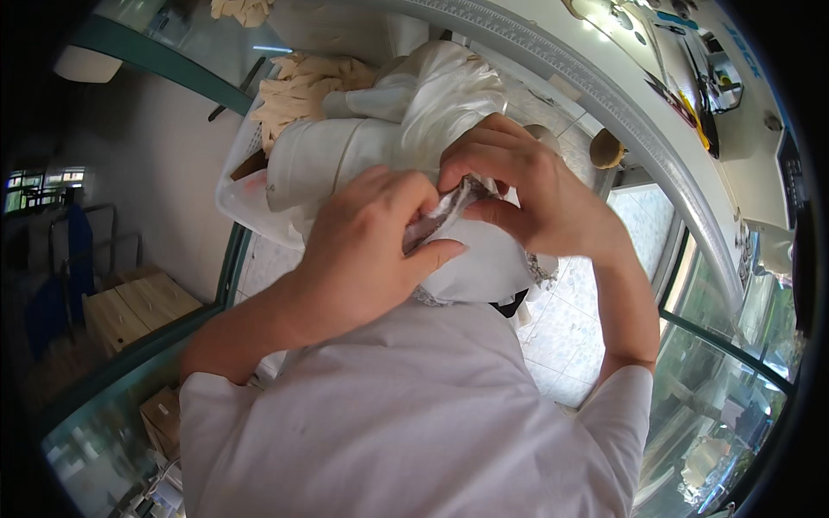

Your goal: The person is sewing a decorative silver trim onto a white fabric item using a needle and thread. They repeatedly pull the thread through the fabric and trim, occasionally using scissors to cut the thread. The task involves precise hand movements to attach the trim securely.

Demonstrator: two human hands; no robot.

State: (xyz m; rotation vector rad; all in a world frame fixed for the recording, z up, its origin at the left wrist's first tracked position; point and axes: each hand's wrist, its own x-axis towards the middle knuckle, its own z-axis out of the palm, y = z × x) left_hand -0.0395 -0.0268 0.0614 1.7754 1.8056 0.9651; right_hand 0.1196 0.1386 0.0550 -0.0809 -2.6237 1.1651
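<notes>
A piece of white cloth (479, 259) with a brown-and-grey patterned edge is held up in front of my torso. My left hand (369, 239) pinches the folded patterned edge from the left, its thumb lying over the white side. From the right, my right hand (524, 188) grips the same edge, with curled fingers above and the thumb below. Between the two hands the edge stands up in a fold. Speckled trim shows at the lower right of the cloth, and its underside is hidden.
Beyond my hands, a white plastic basket (227, 201) holds rolled white fabric (369, 152) and crumpled beige cloth (311, 84). A white sewing table (550, 32) curves along the right, with a clear ruler (583, 71), scissors (673, 97) and part of a Jack sewing machine (745, 168).
</notes>
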